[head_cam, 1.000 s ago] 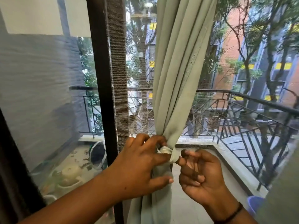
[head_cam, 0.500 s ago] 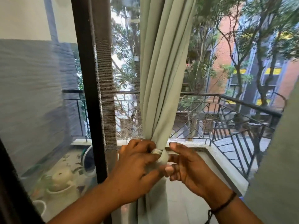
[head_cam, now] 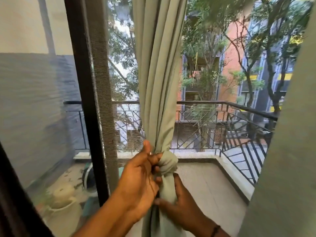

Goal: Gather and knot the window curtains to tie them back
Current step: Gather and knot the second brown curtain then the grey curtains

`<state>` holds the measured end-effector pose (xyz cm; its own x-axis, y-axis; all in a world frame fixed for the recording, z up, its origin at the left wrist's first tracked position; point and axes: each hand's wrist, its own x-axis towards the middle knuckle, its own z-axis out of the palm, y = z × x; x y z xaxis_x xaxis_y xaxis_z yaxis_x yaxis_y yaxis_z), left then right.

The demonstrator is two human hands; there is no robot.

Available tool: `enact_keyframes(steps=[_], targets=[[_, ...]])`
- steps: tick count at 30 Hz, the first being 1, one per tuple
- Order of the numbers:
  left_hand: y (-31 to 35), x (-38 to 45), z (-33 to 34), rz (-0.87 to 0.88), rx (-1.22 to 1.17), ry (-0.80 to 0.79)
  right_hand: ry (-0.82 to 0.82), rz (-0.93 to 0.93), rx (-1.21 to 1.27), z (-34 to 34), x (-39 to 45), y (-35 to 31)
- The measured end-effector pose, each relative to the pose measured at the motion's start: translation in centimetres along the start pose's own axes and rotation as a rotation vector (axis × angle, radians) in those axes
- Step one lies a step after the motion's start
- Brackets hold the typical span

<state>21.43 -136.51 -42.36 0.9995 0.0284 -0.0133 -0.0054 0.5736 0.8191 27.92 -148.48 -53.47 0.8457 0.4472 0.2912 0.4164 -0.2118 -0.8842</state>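
Note:
A pale green curtain [head_cam: 159, 74] hangs gathered in front of the window and carries a bunched knot [head_cam: 167, 164] at about railing height. My left hand [head_cam: 138, 178] sits at the knot's left side, fingertips curled onto the fabric and thumb raised. Just below the knot, my right hand [head_cam: 177, 202] grips the curtain's hanging tail, fingers wrapped round the cloth. A second pale green curtain [head_cam: 287, 151] fills the right edge of the view.
A dark window frame post [head_cam: 85, 100] with a mesh screen strip stands left of the curtain. Outside lie a balcony floor, a black metal railing [head_cam: 222, 106], pots [head_cam: 65, 209] at lower left, trees and buildings.
A knot now shows in the curtain where both hands worked before. My right hand has dropped below it onto the tail; my left stays at the knot. The view shifted.

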Motion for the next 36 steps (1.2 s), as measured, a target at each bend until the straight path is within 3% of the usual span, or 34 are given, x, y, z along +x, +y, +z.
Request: enact_keyframes(steps=[3, 6, 13, 17, 25, 26, 28, 31, 33, 36], targets=[[0.0, -0.3, 0.4, -0.046, -0.191, 0.007, 0.063, 0.016, -0.266, 0.3, 0.1, 1.6], [-0.6, -0.8, 0.3, 0.037, -0.203, 0.048, 0.047, 0.000, -0.334, 0.9, 0.5, 2.3], [-2.1, -2.5, -0.1, 0.245, 0.133, 0.124, 0.028, 0.012, -0.343, 1.8, 1.2, 3.4], [-1.5, -2.8, -1.3, 0.262, 0.379, 0.105, 0.058, 0.043, -0.317, 1.7, 1.4, 3.6], [0.1, 0.5, -4.1, 0.374, 0.428, 0.206, -0.014, 0.040, -0.211, 3.9, 2.8, 3.4], [0.4, 0.9, -4.1, 0.395, 0.523, 0.226, -0.007, 0.042, -0.199, 4.0, 3.0, 3.6], [0.7, 1.1, -4.4, 0.494, 0.936, 0.263, 0.007, 0.055, -0.202, 4.1, 3.3, 4.0], [1.4, 0.8, -4.4, 0.617, 1.548, 0.162, 0.012, 0.062, -0.250, 4.2, 3.9, 4.3], [2.5, 0.8, -4.0, 0.609, 1.605, 0.146, 0.026, 0.089, -0.308, 4.6, 4.2, 4.6], [3.6, 1.0, -3.9, 0.731, 1.450, 0.138, 0.029, 0.241, -0.345, 5.1, 3.9, 6.3]])
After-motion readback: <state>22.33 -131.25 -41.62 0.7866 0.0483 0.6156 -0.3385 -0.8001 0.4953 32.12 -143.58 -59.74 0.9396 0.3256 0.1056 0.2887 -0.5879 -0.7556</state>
